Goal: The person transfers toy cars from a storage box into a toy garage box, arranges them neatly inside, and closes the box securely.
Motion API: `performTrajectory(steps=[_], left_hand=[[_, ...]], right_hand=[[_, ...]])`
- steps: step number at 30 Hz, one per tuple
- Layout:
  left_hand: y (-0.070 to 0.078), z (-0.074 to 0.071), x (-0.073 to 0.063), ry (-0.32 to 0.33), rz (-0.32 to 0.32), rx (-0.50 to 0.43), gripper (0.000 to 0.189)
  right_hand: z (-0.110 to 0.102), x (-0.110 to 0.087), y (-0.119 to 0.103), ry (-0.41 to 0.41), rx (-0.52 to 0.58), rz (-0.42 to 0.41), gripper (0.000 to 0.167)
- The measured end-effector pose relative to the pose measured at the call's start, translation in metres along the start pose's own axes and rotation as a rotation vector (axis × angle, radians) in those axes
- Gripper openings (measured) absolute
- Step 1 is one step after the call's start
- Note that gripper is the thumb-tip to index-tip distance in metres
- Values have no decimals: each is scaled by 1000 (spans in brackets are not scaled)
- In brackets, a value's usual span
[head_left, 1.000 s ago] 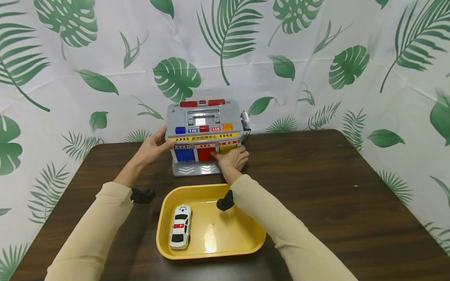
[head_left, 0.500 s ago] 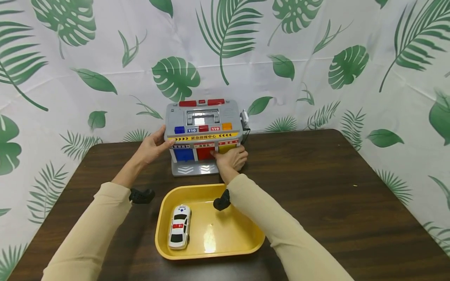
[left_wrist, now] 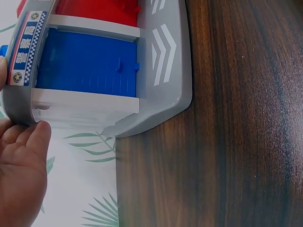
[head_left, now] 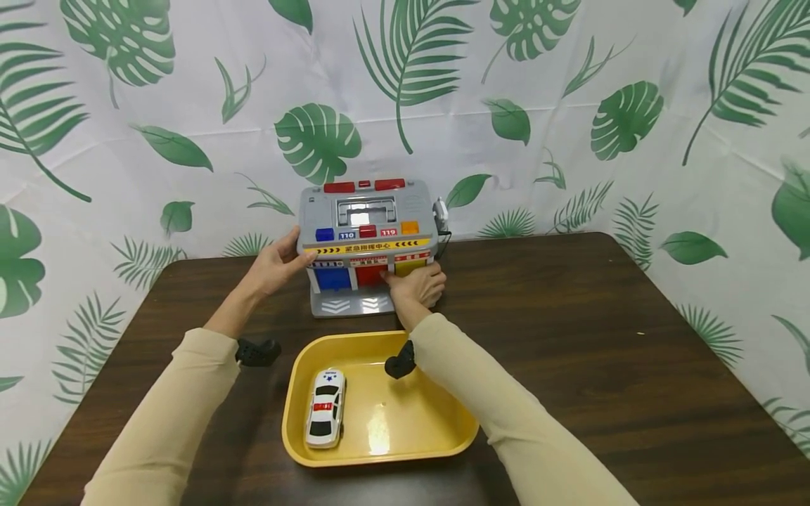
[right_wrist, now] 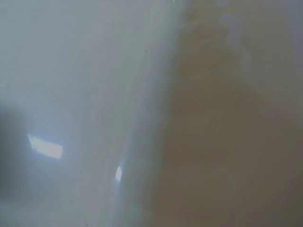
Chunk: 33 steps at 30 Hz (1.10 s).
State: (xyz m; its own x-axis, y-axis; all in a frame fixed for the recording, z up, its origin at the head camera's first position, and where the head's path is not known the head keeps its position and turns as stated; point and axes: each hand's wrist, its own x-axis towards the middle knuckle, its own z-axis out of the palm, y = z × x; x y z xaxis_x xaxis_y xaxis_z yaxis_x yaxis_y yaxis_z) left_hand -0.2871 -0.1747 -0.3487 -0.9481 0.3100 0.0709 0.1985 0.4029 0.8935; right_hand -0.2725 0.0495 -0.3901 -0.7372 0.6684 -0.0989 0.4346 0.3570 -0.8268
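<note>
A grey toy emergency station [head_left: 367,225] stands at the back of the table, with red lights on its roof and a blue door [head_left: 332,279], a red door [head_left: 370,275] and a yellow door [head_left: 410,266] along its front. My left hand [head_left: 268,269] grips its left end, thumb in front and fingers at the side. In the left wrist view, the blue door is down. My right hand [head_left: 418,287] holds the lower right part, its thumb by the red door and its curled fingers near the right edge. The right wrist view is too blurred to show the grip.
In front of the station is a yellow tray [head_left: 380,460], with a white toy police car [head_left: 325,409] at its left side. A small grey-white part [head_left: 441,212] with a black cord hangs on the station's right side. A leaf-patterned cloth [head_left: 544,169] rises behind the dark wooden table [head_left: 569,337].
</note>
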Motion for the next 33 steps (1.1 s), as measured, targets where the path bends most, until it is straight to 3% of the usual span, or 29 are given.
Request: performTrajectory(steps=[10,19,26,33], left_hand=[[2,-1,-4,4,-14,4,83],[-2,0,0,0,7,-25,82],[-2,2,1,6,-11,-12,81],[-1,-1,1,-4,-8,-27,79]], right_hand=[[-11,-3,1,-85,33,-27,93],[-37,6,7,-296,192,-18,79],[-63,26,15,-431,237,-13,67],[-88,42,21,-407,413,-42,53]])
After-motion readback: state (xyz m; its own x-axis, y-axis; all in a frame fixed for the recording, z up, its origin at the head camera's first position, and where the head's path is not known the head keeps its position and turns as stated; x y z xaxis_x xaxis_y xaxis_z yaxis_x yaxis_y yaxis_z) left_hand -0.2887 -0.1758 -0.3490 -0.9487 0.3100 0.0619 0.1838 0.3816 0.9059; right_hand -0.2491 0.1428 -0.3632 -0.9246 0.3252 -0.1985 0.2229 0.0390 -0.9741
